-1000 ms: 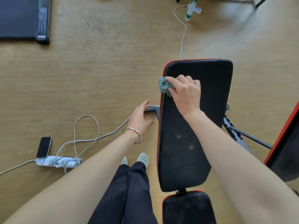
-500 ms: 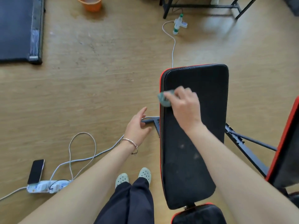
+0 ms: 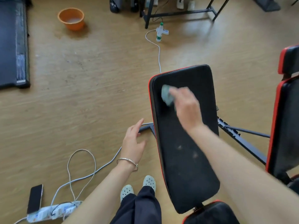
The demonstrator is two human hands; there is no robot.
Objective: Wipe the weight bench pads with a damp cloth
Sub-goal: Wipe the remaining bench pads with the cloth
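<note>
The long black back pad with red trim runs up the middle right of the view, with a few pale smudges low on it. My right hand, blurred by motion, grips a small grey-green cloth and presses it on the pad's upper part. The black seat pad shows at the bottom edge. My left hand hovers over the floor left of the pad with fingers relaxed, holding nothing, a bracelet on the wrist.
A second red-and-black bench stands at the right. The bench's dark frame bars stick out. On the wooden floor lie a white cable, a power strip, a phone, an orange basin and a spray bottle.
My right hand has slid the cloth from the pad's left edge inward onto its top face. The camera view has tilted up, showing the basin. My left hand has stayed in place.
</note>
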